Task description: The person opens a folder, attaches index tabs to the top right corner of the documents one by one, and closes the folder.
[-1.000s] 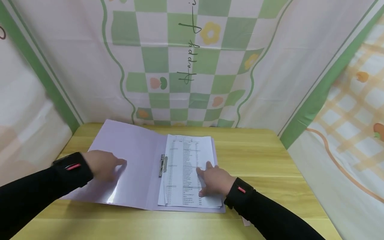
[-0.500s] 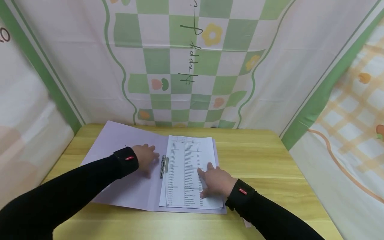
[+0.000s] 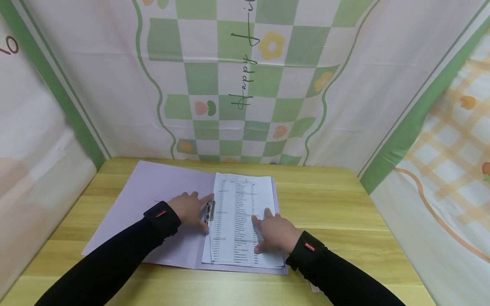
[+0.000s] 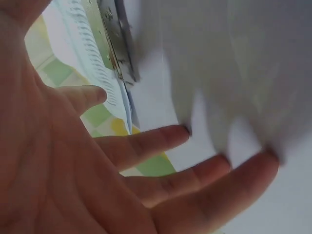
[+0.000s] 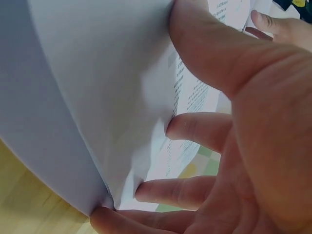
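Observation:
A pale purple file folder (image 3: 168,178) lies spread open on the wooden table. Printed sheets (image 3: 233,238) with table rows lie on its right half, under a metal clip (image 3: 209,210) at the spine side. My left hand (image 3: 185,208) reaches over the inner cover, with thumb and index finger apart on either side of the clip. In the left wrist view its outstretched fingertips touch the folder's smooth surface beside the clip (image 4: 117,41). My right hand (image 3: 278,231) rests on the right part of the sheets, fingers spread. In the right wrist view its fingertips press the paper (image 5: 97,68) near its edge.
The wooden table (image 3: 317,199) extends around the folder. A small pale pink piece (image 3: 314,287) shows partly from under the right forearm. Patterned cloth (image 3: 245,80) hangs at the back and both sides.
My left hand has moved right from the folder's left cover to the clip, its fingers spreading around it. My right hand stays on the sheets. The left cover's outer edge has shifted slightly.

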